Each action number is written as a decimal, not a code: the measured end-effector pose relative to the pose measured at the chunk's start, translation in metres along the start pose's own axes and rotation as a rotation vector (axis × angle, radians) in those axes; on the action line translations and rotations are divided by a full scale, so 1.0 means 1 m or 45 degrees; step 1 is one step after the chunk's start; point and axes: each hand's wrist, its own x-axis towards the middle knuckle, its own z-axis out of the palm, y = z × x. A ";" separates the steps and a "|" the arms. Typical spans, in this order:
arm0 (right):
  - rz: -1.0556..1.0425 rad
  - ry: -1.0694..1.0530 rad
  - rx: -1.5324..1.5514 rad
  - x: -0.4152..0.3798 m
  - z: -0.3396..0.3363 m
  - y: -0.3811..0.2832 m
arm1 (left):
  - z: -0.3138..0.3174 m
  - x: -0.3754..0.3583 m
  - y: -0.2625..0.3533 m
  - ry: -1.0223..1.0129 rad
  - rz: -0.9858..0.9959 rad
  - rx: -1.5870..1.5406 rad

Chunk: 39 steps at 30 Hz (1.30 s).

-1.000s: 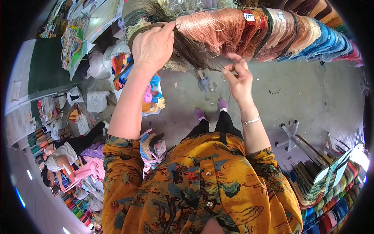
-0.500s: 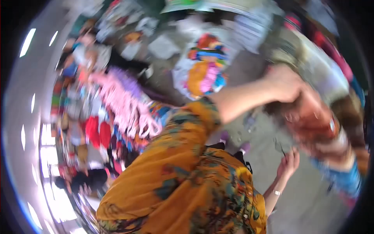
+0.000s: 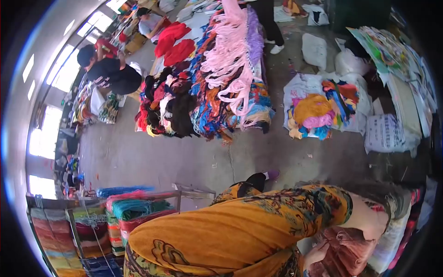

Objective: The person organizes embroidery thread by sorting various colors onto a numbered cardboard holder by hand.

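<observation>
My left arm, in an orange patterned sleeve, reaches to the right edge of the rack of hanging yarn. My left hand point(image 3: 377, 225) is closed at the top of a reddish-brown yarn hank point(image 3: 344, 251), though its fingers are largely hidden. Lower down, part of my right hand point(image 3: 315, 256) shows beside the same hank; its fingers cannot be made out. Grey and pale yarn point(image 3: 398, 203) hangs just beyond my left hand.
Pink yarn hanks point(image 3: 226, 55) lie over a heap of multicoloured yarn point(image 3: 217, 115). Orange and pink bundles point(image 3: 313, 108) rest on a white sack. Racks of yarn point(image 3: 55, 235) stand lower left. A person in black point(image 3: 113, 76) works at the left.
My view has swung round, bringing the yarn heap and left racks into sight. Both hands now appear low at the right. The thin dark tool seen in my right hand is out of sight.
</observation>
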 end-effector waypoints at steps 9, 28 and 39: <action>-0.094 -0.112 -0.073 0.024 0.014 -0.002 | 0.020 0.013 -0.004 -0.001 0.054 0.002; 1.063 -0.446 -0.089 -0.252 -0.006 0.189 | -0.038 -0.022 0.003 -0.062 -0.140 -0.230; 1.586 -0.116 1.955 -0.250 0.047 0.091 | -0.030 -0.008 0.005 -0.070 0.078 0.216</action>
